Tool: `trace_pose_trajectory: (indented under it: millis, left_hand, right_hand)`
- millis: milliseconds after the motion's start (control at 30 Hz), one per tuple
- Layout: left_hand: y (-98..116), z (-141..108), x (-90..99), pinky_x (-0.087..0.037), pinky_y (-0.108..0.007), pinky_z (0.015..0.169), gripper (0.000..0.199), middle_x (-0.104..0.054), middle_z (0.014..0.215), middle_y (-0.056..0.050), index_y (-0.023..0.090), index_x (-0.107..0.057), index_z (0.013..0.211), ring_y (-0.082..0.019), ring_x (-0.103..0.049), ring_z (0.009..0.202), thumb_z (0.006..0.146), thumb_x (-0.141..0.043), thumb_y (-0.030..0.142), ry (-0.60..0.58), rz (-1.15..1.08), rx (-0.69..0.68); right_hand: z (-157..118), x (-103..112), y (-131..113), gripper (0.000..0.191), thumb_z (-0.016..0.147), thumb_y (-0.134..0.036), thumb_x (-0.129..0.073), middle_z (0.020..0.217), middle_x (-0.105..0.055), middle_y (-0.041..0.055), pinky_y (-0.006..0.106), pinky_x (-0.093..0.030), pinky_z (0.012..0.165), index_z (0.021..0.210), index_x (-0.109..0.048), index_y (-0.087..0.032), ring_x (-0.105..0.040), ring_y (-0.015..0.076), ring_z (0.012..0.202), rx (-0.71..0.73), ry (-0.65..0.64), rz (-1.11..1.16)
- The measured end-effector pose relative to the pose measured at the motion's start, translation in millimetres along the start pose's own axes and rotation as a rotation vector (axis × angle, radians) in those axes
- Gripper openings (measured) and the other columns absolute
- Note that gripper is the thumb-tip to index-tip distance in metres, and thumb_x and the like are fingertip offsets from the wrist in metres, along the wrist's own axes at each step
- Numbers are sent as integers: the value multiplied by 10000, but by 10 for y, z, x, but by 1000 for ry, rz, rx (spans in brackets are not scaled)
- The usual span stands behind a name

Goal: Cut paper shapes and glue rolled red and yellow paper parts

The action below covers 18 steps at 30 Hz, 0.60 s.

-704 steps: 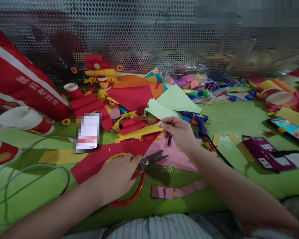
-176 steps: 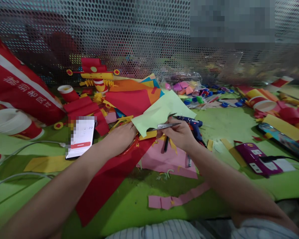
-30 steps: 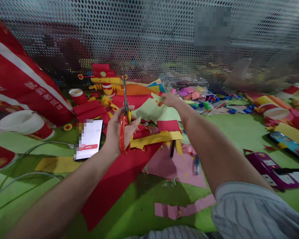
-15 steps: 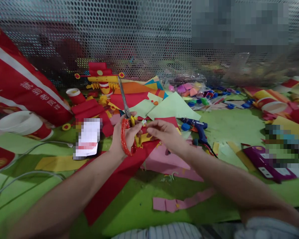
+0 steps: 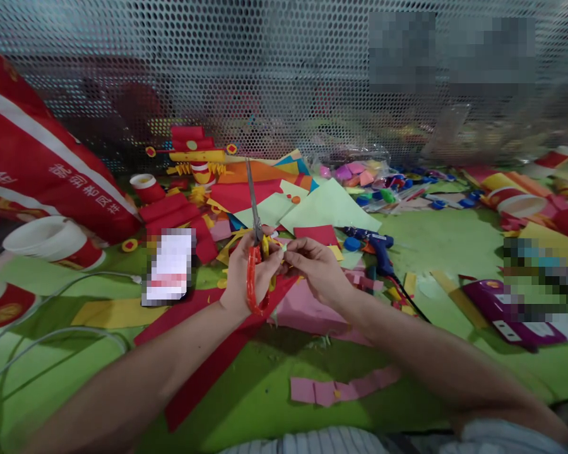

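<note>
My left hand (image 5: 248, 277) grips red-handled scissors (image 5: 254, 252), whose blades point up and away. Right beside it my right hand (image 5: 312, 268) pinches a tiny pale green paper scrap (image 5: 282, 248) next to the scissors' pivot. Both hands hover over a long red paper sheet (image 5: 203, 366) and a pink sheet (image 5: 303, 309) on the green table. Pale green paper sheets (image 5: 329, 205) lie just beyond the hands.
A phone (image 5: 170, 268) lies left of my hands. A blue glue gun (image 5: 376, 243) sits to the right, a purple device (image 5: 502, 302) farther right. Red paper cups (image 5: 57, 243) and a red bag (image 5: 47, 170) stand at the left. A perforated metal screen (image 5: 284, 75) backs the table.
Over the last second my right hand drew back from the far paper pile to the scissors, bringing a small green scrap. The scissors tilted slightly and lowered.
</note>
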<state>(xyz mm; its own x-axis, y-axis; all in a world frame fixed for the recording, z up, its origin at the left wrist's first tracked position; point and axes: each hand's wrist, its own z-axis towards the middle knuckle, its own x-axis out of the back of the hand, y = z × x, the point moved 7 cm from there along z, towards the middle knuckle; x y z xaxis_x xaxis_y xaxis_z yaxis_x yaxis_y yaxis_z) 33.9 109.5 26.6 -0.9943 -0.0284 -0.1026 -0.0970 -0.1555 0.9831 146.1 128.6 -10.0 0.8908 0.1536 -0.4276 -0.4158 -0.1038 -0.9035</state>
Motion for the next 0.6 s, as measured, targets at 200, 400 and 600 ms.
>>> trace_pose_trajectory:
  millis: [200, 400, 600]
  left_hand:
    - [-74, -18, -18, -543, -277, 685, 275, -570, 753, 30, 248, -541, 974, -126, -593, 686, 719, -624, 188, -32, -60, 27]
    - [-57, 83, 2, -515, -255, 631, 223, -604, 717, 17, 204, -571, 886, -118, -594, 647, 676, -618, 150, -33, 29, 68]
    - [-84, 204, 116, -405, -240, 362, 186, -488, 441, 25, 228, -577, 682, -153, -547, 445, 745, -578, 403, -38, 90, 53]
  right_hand:
    - [-5, 63, 16, 193, 541, -295, -772, 547, -644, -42, 216, -508, 492, 653, -645, -203, -598, 96, 491, 20, 50, 8]
    - [-4, 126, -72, 197, 543, -298, -766, 584, -642, -36, 218, -506, 544, 634, -627, -191, -608, 93, 540, 23, 137, 12]
    - [37, 210, -231, 255, 529, -320, -770, 675, -672, -11, 256, -522, 565, 648, -581, -197, -664, 154, 655, 16, 178, 81]
